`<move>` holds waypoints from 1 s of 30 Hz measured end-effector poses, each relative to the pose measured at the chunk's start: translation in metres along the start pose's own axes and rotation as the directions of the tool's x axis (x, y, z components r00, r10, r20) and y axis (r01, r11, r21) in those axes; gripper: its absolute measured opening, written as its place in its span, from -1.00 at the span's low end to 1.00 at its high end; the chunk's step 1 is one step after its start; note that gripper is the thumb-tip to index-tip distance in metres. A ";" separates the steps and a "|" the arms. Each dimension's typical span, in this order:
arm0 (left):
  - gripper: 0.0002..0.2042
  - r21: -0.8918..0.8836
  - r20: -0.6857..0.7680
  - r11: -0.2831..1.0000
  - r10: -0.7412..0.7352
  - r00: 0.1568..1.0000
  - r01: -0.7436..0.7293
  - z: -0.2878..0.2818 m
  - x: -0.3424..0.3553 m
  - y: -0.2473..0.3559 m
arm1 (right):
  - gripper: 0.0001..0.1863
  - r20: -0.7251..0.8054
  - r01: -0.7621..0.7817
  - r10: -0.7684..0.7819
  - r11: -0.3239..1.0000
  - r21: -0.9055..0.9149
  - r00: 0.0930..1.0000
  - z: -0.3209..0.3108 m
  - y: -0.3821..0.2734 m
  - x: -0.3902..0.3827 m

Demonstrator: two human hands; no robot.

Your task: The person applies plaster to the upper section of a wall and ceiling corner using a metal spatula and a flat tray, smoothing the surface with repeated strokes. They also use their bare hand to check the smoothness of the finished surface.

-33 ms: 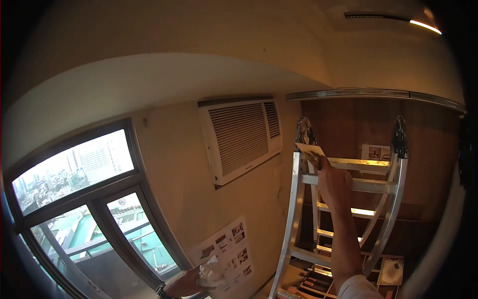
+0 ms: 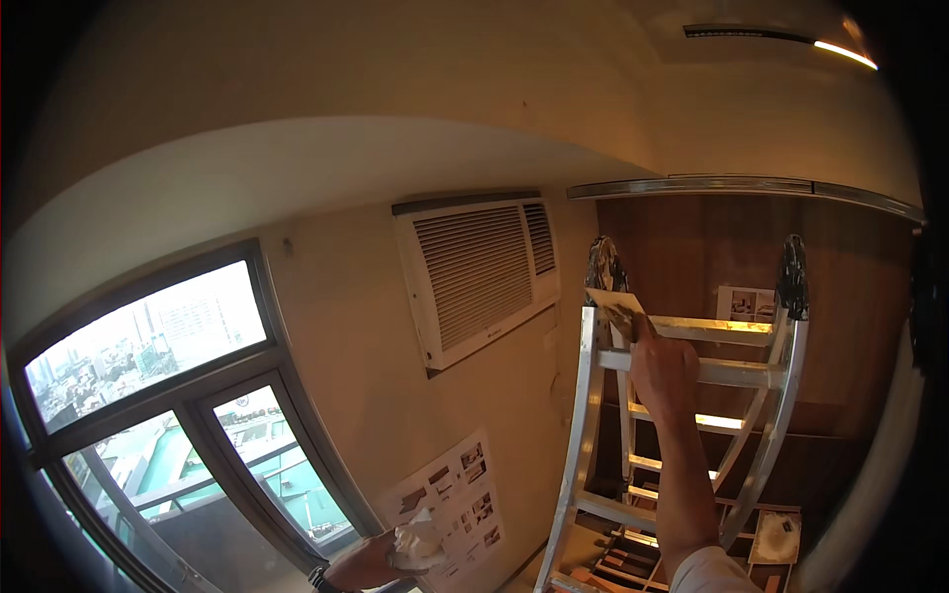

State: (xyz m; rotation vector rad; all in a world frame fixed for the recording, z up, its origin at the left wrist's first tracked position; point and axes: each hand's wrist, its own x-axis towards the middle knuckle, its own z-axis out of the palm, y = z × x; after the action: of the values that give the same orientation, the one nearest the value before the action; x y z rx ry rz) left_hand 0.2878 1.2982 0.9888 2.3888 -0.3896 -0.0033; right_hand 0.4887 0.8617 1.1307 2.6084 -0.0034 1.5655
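My right hand (image 2: pixel 664 364) is raised in front of an aluminium folding ladder (image 2: pixel 791 376), its fingers closed round the handle of a putty knife (image 2: pixel 611 304) with a broad, pale, smudged blade. The blade's tip overlaps the ladder's left top hinge in the picture; whether they touch I cannot tell. Low in the middle, my left hand (image 2: pixel 388 563) holds a lump of white paste (image 2: pixel 419 542), apparently on a flat tool that is mostly hidden, in front of a sheet of printed pictures (image 2: pixel 465 465) on the wall.
A white air conditioner (image 2: pixel 474 277) is set high in the wall. A dark-framed window (image 2: pixel 188 405) stands at the left. Brown wood panelling (image 2: pixel 850 326) lies behind the ladder, under a metal rail (image 2: pixel 741 188). A light strip (image 2: pixel 840 51) is on the ceiling.
The ladder's top and the putty knife sit very slightly lower in the picture, as do the ceiling's edge and window. Both hands keep their hold.
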 end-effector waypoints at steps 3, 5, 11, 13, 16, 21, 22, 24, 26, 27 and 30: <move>-0.28 -0.246 -0.035 0.962 0.114 0.993 -0.119 -0.010 -0.001 0.007 | -0.47 -0.039 0.008 -0.009 1.000 -0.019 0.999 0.006 0.003 0.001; -0.37 -0.175 0.036 0.979 -0.098 0.995 0.103 -0.035 -0.002 0.034 | -0.48 -0.046 0.002 -0.001 1.000 0.015 0.999 0.004 0.005 0.000; -0.43 0.233 -0.101 0.954 0.215 0.971 -0.187 -0.082 -0.007 0.083 | -0.53 -0.058 -0.035 0.037 0.999 0.040 0.998 0.010 -0.001 0.000; -0.41 0.531 0.029 0.604 0.688 0.725 -0.594 -0.099 -0.006 0.070 | -0.53 -0.081 -0.026 0.030 0.999 0.048 0.996 0.007 -0.003 0.001; -0.38 0.346 -0.037 0.928 -0.137 0.990 0.141 -0.113 -0.013 0.119 | -0.54 -0.094 -0.029 0.032 0.999 0.034 0.995 0.007 0.004 -0.002; -0.41 0.450 -0.001 0.868 -0.234 0.972 0.209 -0.133 -0.019 0.167 | -0.52 -0.028 -0.009 0.011 0.999 0.049 1.000 0.001 0.002 0.000; -0.46 0.508 -0.025 0.832 -0.244 0.969 0.222 -0.134 -0.018 0.172 | -0.51 -0.016 -0.007 0.007 0.999 0.052 1.000 -0.001 0.002 0.001; -0.55 0.533 -0.075 0.832 -0.136 0.988 0.155 -0.132 -0.017 0.162 | -0.46 0.057 -0.013 0.007 0.994 0.110 0.998 -0.006 0.004 -0.001; -0.54 0.520 -0.082 0.828 -0.196 0.977 0.210 -0.134 -0.012 0.167 | -0.44 0.065 -0.004 -0.004 0.992 0.130 0.998 -0.007 0.007 -0.002; -0.53 0.489 -0.096 0.856 -0.137 0.986 0.167 -0.136 -0.010 0.169 | -0.46 0.042 0.008 -0.013 0.993 0.122 0.999 -0.006 0.007 -0.002; -0.53 0.499 -0.076 0.853 -0.133 0.988 0.154 -0.153 0.005 0.202 | -0.46 0.018 0.027 -0.029 0.994 0.102 0.999 -0.003 0.008 -0.002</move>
State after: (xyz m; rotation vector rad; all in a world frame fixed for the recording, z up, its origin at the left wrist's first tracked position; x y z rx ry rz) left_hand 0.2532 1.2535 1.2360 2.9296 -0.2055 0.0875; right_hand 0.4849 0.8534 1.1307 2.6879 0.1138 1.5710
